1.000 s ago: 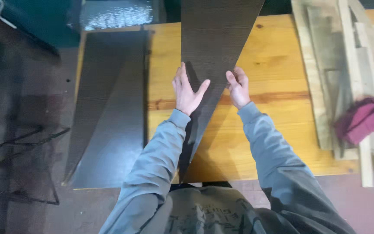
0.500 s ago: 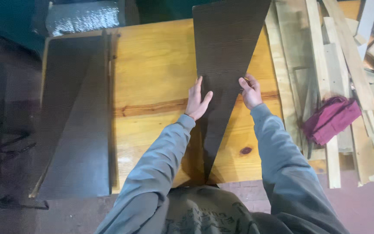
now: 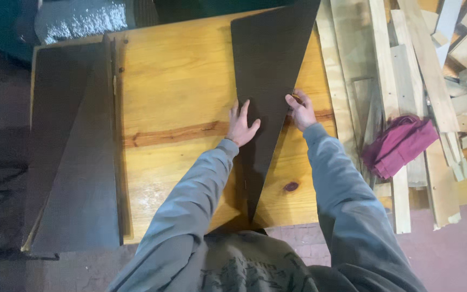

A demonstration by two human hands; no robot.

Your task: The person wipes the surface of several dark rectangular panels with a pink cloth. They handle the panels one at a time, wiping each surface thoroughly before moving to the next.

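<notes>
Head view: a dark brown triangular panel of thin board [image 3: 268, 81] lies flat on the yellow pine tabletop [image 3: 179, 92], broad end away from the person, narrow tip pointing back toward the body at the table's near edge. Left hand [image 3: 242, 125] rests on its left slanted edge, fingers spread, palm down. Right hand [image 3: 301, 111] grips the right slanted edge, fingers curled over it; thumb position unclear.

Judged: stiff, flat, fairly light, smooth-faced, so liable to slide on the table. The tip looks the weak point. Best held by both long edges near mid-length, as now.

Left of it, more dark brown triangular panels [image 3: 77, 162] are stacked at the table's left side; how many cannot be told. Right: pale timber offcuts [image 3: 406, 70] and a crumpled maroon cloth [image 3: 401, 143].

The panel's far corners are cut off by the frame; its underside is hidden.
</notes>
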